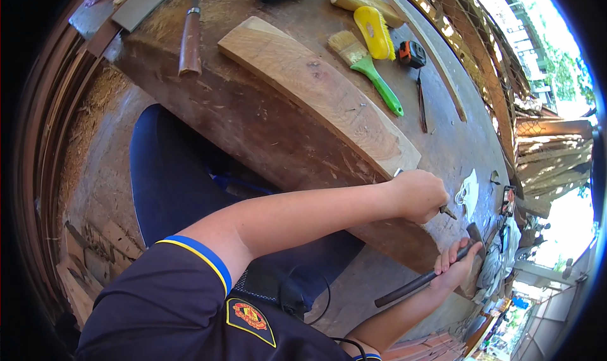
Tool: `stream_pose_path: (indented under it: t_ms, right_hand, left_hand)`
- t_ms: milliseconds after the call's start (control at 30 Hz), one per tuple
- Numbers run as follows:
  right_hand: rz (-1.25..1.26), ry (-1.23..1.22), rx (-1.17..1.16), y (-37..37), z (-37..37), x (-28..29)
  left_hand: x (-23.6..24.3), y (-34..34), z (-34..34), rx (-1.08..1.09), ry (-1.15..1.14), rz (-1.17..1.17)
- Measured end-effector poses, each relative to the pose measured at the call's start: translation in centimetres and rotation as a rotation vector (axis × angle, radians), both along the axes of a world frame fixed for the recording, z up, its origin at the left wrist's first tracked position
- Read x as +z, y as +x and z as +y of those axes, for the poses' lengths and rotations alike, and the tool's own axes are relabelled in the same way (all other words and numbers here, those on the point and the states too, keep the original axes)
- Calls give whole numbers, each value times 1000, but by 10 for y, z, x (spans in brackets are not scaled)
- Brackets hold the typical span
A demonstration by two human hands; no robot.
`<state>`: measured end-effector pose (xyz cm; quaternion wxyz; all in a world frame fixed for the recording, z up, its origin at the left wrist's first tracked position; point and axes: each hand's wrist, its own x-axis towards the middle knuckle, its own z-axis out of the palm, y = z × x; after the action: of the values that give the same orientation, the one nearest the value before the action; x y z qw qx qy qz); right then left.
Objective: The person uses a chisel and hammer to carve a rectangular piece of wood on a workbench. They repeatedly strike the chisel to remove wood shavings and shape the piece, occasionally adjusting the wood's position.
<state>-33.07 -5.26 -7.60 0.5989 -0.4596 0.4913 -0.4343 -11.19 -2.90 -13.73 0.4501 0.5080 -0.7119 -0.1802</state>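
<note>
My left hand point(418, 196) is closed in a fist at the near right end of a thick wooden plank point(316, 86). It grips a slim metal tool point(447, 212) whose dark end pokes out toward the hammer; a bit of metal also shows beside the plank's end. The fist hides the rest, so its kind is unclear. My right hand point(456, 265) is wrapped around a hammer point(404, 290), close below its head. The handle slants down to the left, and the head sits just right of my left fist, apart from it. Small nails point(362, 105) lie on the plank.
The plank lies on a worn wooden workbench point(265, 124). Beyond it are a green-handled paintbrush point(373, 73), a yellow brush point(374, 32), a tape measure point(412, 54) and a wood block point(363, 5). A wooden-handled tool point(190, 44) lies far left. A dark chair point(164, 171) stands below the bench.
</note>
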Motion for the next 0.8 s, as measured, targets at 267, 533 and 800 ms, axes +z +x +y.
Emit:
stream_pose_path:
  t_ms: [267, 533, 800]
  right_hand:
    - [36, 37, 18, 7, 1, 0]
    - [104, 37, 52, 17, 12, -9]
    - [130, 72, 118, 15, 14, -11]
  left_hand:
    - [-4, 0, -1, 46, -19, -3]
    - [-2, 7, 5, 40, -9, -1]
    - [-6, 7, 4, 58, 5, -72]
